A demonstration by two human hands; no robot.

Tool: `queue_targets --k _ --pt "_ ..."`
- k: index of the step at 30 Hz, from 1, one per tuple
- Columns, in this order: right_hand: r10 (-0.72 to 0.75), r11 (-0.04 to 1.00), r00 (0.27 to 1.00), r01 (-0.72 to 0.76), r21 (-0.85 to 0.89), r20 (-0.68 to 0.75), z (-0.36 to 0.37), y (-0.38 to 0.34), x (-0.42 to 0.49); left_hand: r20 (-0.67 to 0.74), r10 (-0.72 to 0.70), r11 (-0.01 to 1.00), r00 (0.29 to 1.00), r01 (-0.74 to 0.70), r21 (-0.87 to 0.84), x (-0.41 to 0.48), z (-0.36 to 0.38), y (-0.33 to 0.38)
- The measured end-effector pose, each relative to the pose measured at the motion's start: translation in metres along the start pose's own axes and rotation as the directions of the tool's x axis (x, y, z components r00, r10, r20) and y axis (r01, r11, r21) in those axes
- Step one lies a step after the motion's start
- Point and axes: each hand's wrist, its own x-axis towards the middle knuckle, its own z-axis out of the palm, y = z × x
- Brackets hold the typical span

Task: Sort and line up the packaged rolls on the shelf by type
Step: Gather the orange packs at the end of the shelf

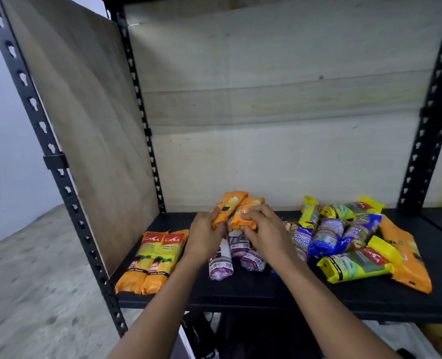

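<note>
On the black shelf (pixel 266 294), two orange-and-yellow CASA packs (pixel 152 257) lie side by side at the left. My left hand (pixel 204 237) grips one orange pack (pixel 227 206) and my right hand (pixel 264 229) grips a second orange pack (pixel 245 213); both packs are held together above some purple-and-white rolls (pixel 221 265). To the right lies a mixed heap: blue packs (pixel 328 237), yellow-and-green packs (pixel 354 265) and another orange pack (pixel 406 257).
Black perforated uprights (pixel 59 167) frame the shelf. A plywood side panel (pixel 85 120) closes the left and a pale back board (pixel 279 112) the rear. Bare shelf runs along the front edge. Dark items sit below the shelf.
</note>
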Motion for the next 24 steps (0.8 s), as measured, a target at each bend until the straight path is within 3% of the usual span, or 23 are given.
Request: queue_targets --k 5,13,24 --pt "-0.103 0.985 0.993 0.094 0.147 0.053 0.022 -0.036 -0.014 -0.032 -0.108 0.993 0.994 0.110 0.042 -0.039 -0.038 -0.039" --pt "-0.249 0.961 0.959 0.228 0.154 0.134 0.064 -0.079 -0.039 -0.151 -0.199 0.961 0.968 0.223 0.164 -0.076 -0.081 -0.080" --pt "-0.248 0.967 0.942 0.225 0.122 0.227 0.097 -0.087 -0.065 -0.189 -0.278 0.936 0.942 0.310 0.168 -0.104 -0.073 -0.095"
